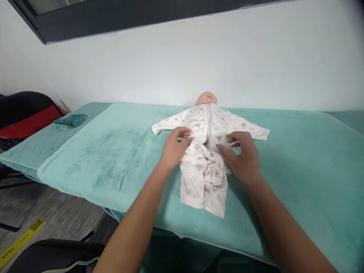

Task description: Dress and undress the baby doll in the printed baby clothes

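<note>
A baby doll (pixel 206 98) lies on its back, dressed in a white printed baby shirt (pixel 199 120) with its sleeves spread out. The shirt front is parted down the middle, and a grey strip shows between the two panels. Matching printed pants (pixel 193 185) cover the lower body, bunched and creased around the waist. My left hand (pixel 176 147) is at the shirt's lower left side, thumb and fingers slightly apart against the cloth. At the lower right side is my right hand (pixel 243 155), its fingers bent and its thumb apart from them over the shirt's hem.
A teal plush cover (pixel 113 151) lies over the long bed, with a quilted section and a face hole (pixel 72 120) at the left end. The white wall (pixel 170 64) rises behind the doll's head. Black-and-red chair (pixel 28 117) stands left; a black seat (pixel 57 254) is below.
</note>
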`<state>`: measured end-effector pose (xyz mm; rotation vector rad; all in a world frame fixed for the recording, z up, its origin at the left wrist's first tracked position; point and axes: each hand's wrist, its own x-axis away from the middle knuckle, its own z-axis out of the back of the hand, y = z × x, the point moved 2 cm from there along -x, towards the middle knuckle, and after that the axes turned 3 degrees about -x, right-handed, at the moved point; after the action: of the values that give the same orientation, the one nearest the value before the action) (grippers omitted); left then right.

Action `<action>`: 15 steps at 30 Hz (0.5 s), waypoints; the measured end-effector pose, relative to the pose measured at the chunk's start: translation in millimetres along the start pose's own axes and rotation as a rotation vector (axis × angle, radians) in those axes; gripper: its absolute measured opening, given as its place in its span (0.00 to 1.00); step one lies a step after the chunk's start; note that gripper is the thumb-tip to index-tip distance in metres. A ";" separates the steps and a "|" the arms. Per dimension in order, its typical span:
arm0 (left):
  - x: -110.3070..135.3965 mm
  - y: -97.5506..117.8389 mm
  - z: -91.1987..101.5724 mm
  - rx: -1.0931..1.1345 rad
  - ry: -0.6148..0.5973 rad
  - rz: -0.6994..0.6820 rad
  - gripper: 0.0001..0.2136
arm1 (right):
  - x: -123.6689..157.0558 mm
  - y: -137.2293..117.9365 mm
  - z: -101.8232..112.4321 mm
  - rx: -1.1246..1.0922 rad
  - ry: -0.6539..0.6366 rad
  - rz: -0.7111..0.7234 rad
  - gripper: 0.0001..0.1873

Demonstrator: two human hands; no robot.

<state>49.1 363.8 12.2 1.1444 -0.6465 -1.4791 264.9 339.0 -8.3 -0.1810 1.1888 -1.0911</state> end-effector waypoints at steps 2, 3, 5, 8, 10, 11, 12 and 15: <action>-8.3 9.6 -9.0 -0.207 -0.167 -0.106 0.12 | -1.9 7.7 -5.9 0.070 -0.098 -0.015 0.16; -10.6 12.5 -13.5 -0.310 -0.219 -0.140 0.14 | -2.4 10.4 -8.4 0.095 -0.139 -0.037 0.16; -12.3 16.7 -21.4 -0.496 -0.271 -0.169 0.15 | -2.5 12.5 -12.1 0.144 -0.193 -0.077 0.14; -8.8 24.0 -29.8 -0.710 -0.282 -0.229 0.12 | -2.2 11.1 -14.2 0.198 -0.184 -0.070 0.09; -5.8 28.8 -30.8 -0.773 -0.242 -0.299 0.06 | -2.5 14.6 -12.9 0.156 -0.109 -0.122 0.11; -5.5 29.5 -28.8 -0.763 -0.206 -0.311 0.03 | -2.7 19.6 -10.7 0.090 -0.053 -0.189 0.12; -6.5 28.1 -24.6 -0.724 -0.156 -0.288 0.04 | -2.5 26.9 -7.2 -0.006 0.010 -0.274 0.13; -16.8 8.0 2.7 -0.460 0.091 -0.048 0.08 | 1.3 57.8 12.7 -0.332 0.232 -0.492 0.16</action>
<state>48.8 377.3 25.3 0.8650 -0.1981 -1.5070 309.0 362.4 -40.2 -0.6449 1.5817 -1.3576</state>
